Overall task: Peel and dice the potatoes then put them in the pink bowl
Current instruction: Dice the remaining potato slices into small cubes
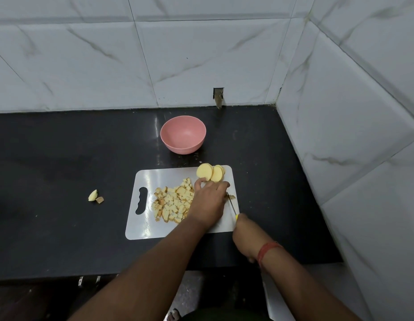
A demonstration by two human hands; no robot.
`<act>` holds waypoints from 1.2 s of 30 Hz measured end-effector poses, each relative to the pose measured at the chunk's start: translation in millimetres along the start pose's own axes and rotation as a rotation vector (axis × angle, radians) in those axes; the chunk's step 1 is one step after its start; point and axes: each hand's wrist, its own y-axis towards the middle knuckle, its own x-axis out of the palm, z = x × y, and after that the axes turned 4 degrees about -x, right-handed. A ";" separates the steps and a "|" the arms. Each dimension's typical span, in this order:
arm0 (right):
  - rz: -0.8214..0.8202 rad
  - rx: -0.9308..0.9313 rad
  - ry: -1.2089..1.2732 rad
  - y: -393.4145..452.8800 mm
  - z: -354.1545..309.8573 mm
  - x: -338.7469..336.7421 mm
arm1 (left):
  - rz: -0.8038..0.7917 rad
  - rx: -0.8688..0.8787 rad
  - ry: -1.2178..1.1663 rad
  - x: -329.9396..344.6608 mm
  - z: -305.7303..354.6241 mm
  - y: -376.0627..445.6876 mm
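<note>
**Q:** Nearest first. Right side?
**A:** My right grip (244,235) is at the near right corner of the cutting board (141,230). It's clenched round the knife (232,206), with the yellow handle end just showing. The blade angles onto the board, tip close to my other hand.

**Q:** Left?
**A:** My left grip (208,201) is palm down on the board's right half, fingers bent. The fingertips touch the nearest of the potato slices (211,173). Cannot tell if it pins a piece, because the palm hides what's under it.

**Q:** Where's the potato?
**A:** The diced pile (172,201) is mid-board, just left of that hand, and some cubes show brown. The slices lean in a row at the board's far right corner. Two scraps (95,196) lie on the desk (62,181), well left of the board.

**Q:** Bowl?
**A:** The pink bowl (183,134) is beyond the board's far edge, apart from it. Nothing visible inside.

**Q:** Handling?
**A:** My guess is wet, slick cut faces and stiff flesh. The slices look light and likely to topple or skid. I'd lay a few flat and press from the top, fingertips tucked back from the blade. The cubes are small and loose, so scoop them two-handed or tip the board. The board looks thin and may flex.
</note>
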 end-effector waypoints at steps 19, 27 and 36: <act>0.074 -0.013 0.026 -12.4 7.2 -2.1 | 0.013 -0.070 0.094 -8.2 2.7 -11.9; 0.051 -0.001 0.003 -10.7 1.2 1.8 | -0.021 -0.178 0.046 -6.6 2.4 -9.8; 0.006 0.027 -0.036 -6.2 -1.2 3.2 | -0.018 -0.162 0.070 -9.7 4.6 -10.8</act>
